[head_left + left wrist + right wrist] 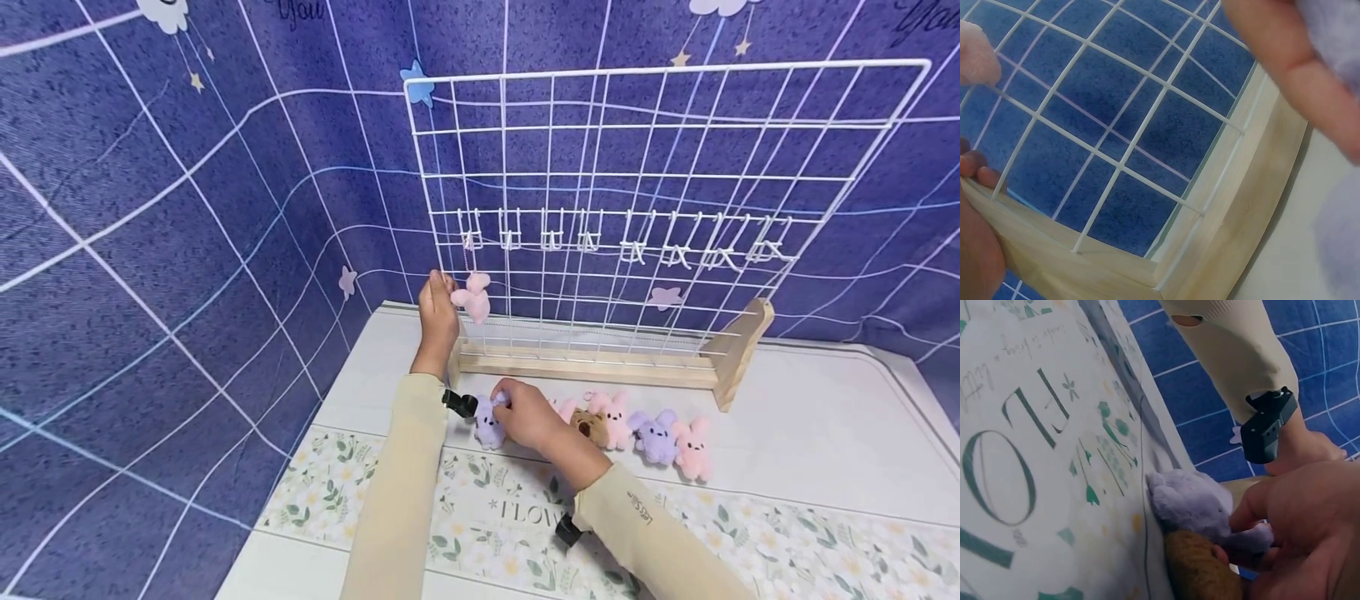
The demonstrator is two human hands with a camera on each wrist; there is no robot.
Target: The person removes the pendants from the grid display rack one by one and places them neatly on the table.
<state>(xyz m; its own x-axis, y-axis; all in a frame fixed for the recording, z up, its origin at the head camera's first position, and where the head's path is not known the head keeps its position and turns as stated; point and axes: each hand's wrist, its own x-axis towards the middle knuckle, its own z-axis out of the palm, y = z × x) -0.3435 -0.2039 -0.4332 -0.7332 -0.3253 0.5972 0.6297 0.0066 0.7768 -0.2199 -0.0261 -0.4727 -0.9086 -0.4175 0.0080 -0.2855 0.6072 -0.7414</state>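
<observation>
My left hand (437, 312) grips the left side of a white wire grid rack (630, 175); in the left wrist view its fingertips (988, 176) curl over the wooden stand (1066, 265). Beside it, a pink plush bunny charm (475, 298) hangs by a chain from the leftmost hook. Near the stand's front, my right hand (528, 417) pinches a purple plush bunny (489, 427) by an ear at the tabletop. In the right wrist view that purple bunny (1191, 500) lies beside a brown plush toy (1200, 569), its far side covered by the fingers.
Right of that hand lie a brown plush bear (591, 427), pink bunnies (693, 450) and another purple plush toy (657, 437). Several white hooks (588, 240) line one grid row. The wooden right foot (738, 354) stands on the table. A blue curtain (187, 275) surrounds the back and left.
</observation>
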